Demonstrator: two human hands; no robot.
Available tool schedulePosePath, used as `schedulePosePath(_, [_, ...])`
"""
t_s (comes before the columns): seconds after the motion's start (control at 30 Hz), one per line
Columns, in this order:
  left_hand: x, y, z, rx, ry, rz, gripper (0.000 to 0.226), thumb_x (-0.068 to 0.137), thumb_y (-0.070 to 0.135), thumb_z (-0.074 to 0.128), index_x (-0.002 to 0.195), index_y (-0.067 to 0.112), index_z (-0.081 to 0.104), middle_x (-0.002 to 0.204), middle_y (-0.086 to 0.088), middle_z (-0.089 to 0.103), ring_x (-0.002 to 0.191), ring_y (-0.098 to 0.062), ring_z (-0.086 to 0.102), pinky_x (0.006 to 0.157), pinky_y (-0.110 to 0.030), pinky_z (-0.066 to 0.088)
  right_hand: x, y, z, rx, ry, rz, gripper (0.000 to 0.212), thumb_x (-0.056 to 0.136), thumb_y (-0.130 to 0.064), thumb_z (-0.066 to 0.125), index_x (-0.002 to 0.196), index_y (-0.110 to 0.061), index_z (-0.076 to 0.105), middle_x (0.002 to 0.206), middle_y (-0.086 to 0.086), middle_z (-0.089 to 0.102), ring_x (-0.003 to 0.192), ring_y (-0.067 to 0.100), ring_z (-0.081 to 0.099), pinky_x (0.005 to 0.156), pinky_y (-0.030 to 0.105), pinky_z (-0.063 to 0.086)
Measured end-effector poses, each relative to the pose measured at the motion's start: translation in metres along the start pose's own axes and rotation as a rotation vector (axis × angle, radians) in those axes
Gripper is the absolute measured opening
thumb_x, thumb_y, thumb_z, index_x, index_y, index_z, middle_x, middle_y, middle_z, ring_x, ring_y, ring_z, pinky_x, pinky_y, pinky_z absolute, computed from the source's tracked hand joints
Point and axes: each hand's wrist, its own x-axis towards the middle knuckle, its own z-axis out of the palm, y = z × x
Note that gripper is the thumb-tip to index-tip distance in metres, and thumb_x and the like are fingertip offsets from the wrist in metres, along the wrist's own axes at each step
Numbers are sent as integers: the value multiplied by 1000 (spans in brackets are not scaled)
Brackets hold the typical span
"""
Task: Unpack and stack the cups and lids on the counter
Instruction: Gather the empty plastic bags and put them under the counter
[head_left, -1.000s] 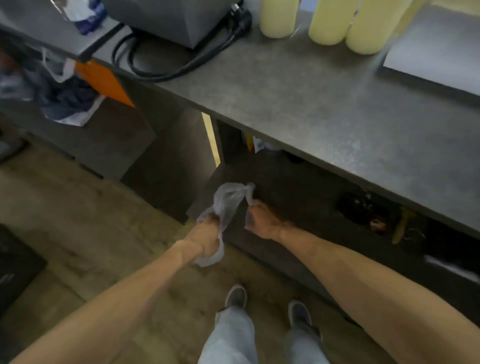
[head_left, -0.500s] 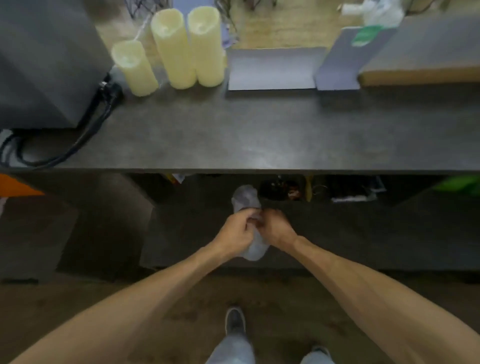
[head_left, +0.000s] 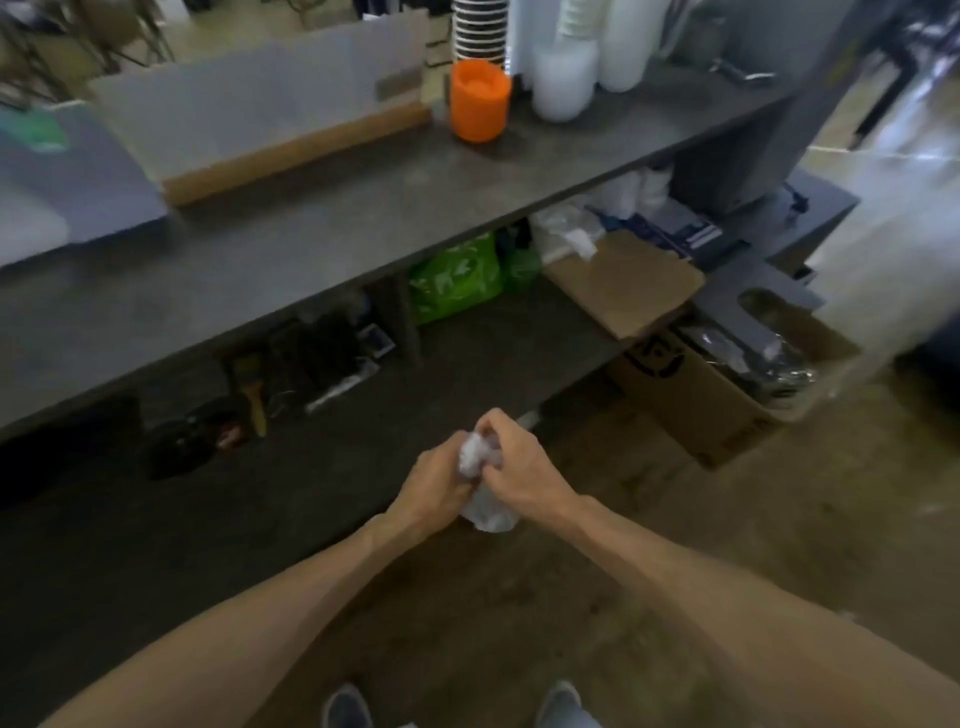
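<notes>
A crumpled clear plastic wrapper (head_left: 480, 488) is bunched between both hands, low in front of the counter (head_left: 322, 234). My left hand (head_left: 434, 488) grips its left side and my right hand (head_left: 522, 467) curls over its top and right side. On the counter's far right stand a stack of dark striped cups (head_left: 479, 28), several stacks of white cups or lids (head_left: 563, 78) and an orange lidded container (head_left: 479, 101).
An open cardboard box (head_left: 711, 395) with dark wrapped packs sits on the floor at right. A green bag (head_left: 454, 278) and tools lie on the shelf under the counter. A wooden-edged panel (head_left: 291, 150) stands on the counter.
The view has swung right along the counter, from the pale candles to the cup stacks and orange container. The wrapper is squeezed into a tighter ball between both hands.
</notes>
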Motion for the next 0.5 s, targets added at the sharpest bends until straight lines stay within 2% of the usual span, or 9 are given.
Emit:
schedulePosePath(0.07, [24,45,36,-17,-46,-42,28,95,28,65,122,25,56,109,7,62,96,-4,63,86,-23,52,-18,45,-44,-97,36,-68,53,95,-21,63,138,-36,35,138,-3,40,97,8,60,81,25,55])
schedulePosePath(0.13, [45,86,66,-65,-69,62,26,97,26,64,123,22,60,110,9,64,95,1,64,88,-24,56,-31,81,-83,-257,18,-112,65,94,-21,64,147,-36,30,150,-5,28,87,6,57,69,17,47])
schedulePosePath(0.2, [65,124,90,-85,-68,97,25,96,14,63,121,9,64,112,-6,69,103,-17,67,91,-30,53,-38,110,-118,-311,30,-101,57,94,-23,62,145,-31,38,149,-5,36,95,10,60,74,20,49])
schedulePosePath(0.27, [89,158,110,-151,-70,65,26,95,8,62,121,6,61,110,-9,67,107,-27,64,86,-28,48,-43,137,-149,-307,84,-77,46,92,-26,60,137,-30,48,136,-7,50,105,11,61,82,26,53])
schedulePosePath(0.37, [130,197,137,-347,-132,-41,32,92,13,67,121,13,54,112,-4,63,100,-18,64,77,-22,50,-46,182,-190,-355,139,-67,37,93,-28,59,129,-29,54,122,-6,59,106,8,59,82,25,55])
schedulePosePath(0.43, [157,219,155,-403,-211,-50,34,91,24,72,119,19,54,114,-1,62,100,-10,63,79,-23,52,-42,212,-213,-387,142,-40,37,93,-31,56,130,-29,52,120,-6,58,102,7,59,78,23,55])
schedulePosePath(0.5, [190,244,171,-470,-268,-38,33,89,29,74,115,23,55,112,1,62,102,-11,64,81,-25,54,-30,245,-238,-435,166,10,37,94,-30,56,130,-27,51,118,-5,56,97,8,58,76,23,55])
